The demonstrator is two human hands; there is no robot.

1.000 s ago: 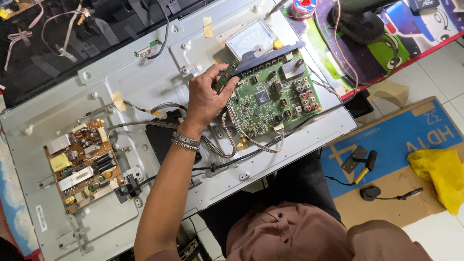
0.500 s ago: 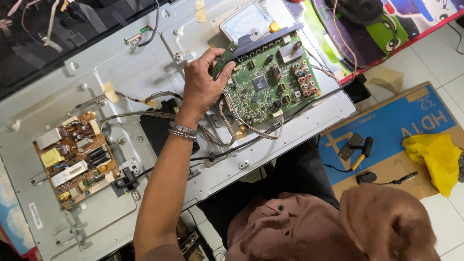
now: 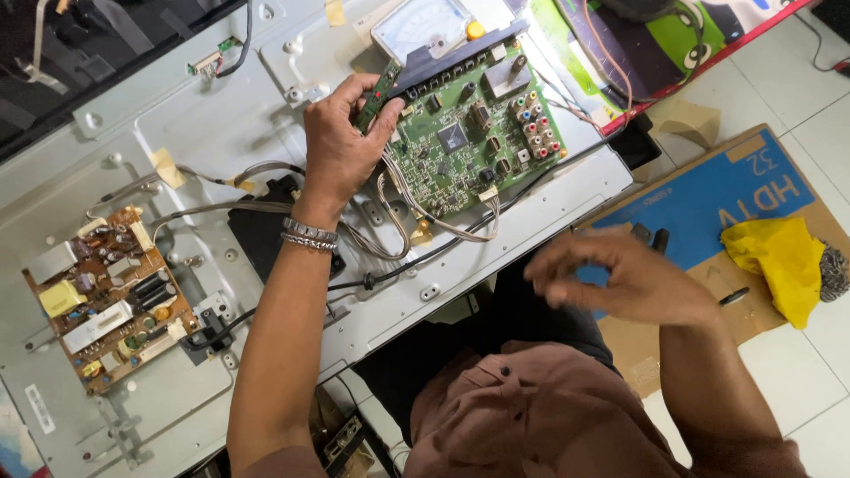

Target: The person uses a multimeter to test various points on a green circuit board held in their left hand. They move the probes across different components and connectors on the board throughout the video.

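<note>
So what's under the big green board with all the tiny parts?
The green circuit board rests on a grey metal panel, with grey wires looping out beneath its edge. Whatever sits directly below its middle is covered.

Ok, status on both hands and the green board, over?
Left hand pinching small green strip board at the main green circuit board edge. Right hand empty, blurred, over lap. Grey cables bunched beside board.
</note>
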